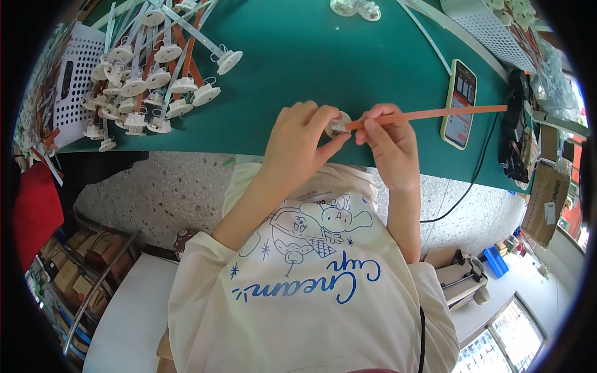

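Observation:
My left hand (300,137) pinches a small round white cap (339,124) at the near edge of the green table (311,56). My right hand (387,140) grips a long thin orange strip (435,114) close to its left end, which meets the cap. The strip runs right, over a phone (459,103) lying face up. Both hands hover just above the table's front edge.
A heap of finished white caps on orange and white strips (149,74) lies at the left beside a white perforated basket (71,81). Another white basket (485,25) stands at the back right. A black cable (479,168) hangs off the table. Two loose caps (354,7) sit at the far edge.

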Demonstrator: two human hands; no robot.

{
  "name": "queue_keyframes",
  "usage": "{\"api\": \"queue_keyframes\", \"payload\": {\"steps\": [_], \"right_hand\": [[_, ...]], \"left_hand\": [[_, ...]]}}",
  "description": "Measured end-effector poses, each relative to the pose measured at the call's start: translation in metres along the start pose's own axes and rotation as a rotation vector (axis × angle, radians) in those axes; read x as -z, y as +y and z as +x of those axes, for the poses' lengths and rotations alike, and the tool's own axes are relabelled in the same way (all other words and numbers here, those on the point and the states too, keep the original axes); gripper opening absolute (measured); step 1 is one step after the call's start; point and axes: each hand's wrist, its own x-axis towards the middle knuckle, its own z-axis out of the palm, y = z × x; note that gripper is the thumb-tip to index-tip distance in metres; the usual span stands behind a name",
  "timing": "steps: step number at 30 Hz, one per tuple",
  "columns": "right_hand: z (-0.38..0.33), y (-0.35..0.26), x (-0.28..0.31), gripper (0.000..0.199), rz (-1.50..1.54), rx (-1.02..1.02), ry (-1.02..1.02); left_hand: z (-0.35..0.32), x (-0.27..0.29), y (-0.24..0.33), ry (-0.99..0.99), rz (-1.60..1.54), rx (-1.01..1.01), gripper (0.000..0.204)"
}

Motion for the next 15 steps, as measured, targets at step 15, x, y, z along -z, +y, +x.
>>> {"api": "queue_keyframes", "payload": {"steps": [15], "right_hand": [[0.006,-0.015,-0.012,0.015,-0.406,0.163,0.118]], "left_hand": [[0.003,0.003,-0.003,0.045,-0.159,-0.017,0.047]]}}
